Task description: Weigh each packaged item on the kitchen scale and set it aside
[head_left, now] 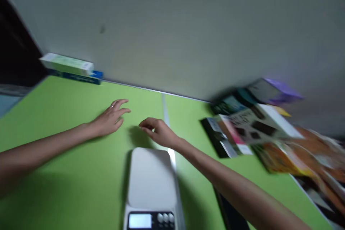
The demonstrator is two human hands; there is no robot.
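A white kitchen scale (152, 179) lies on the green tabletop in front of me, its platform bare and its display lit. My left hand (109, 119) is raised beyond the scale to the left, open, with fingers stretched and a ring on one finger. Just past the scale's far edge hovers my right hand (159, 131). Its fingers are curled, and the thumb and index fingertips come together in a pinch. Whether anything small sits between them I cannot make out. The two hands are apart, and neither touches the scale.
Against the wall at the back left lie a light green and white box (68, 64) and a dark blue box (78, 77). At right is a blurred pile of packages, including a white box with dark bars pictured (253, 124) and an orange packet (283, 158). A dark flat object (231, 212) lies under my right forearm.
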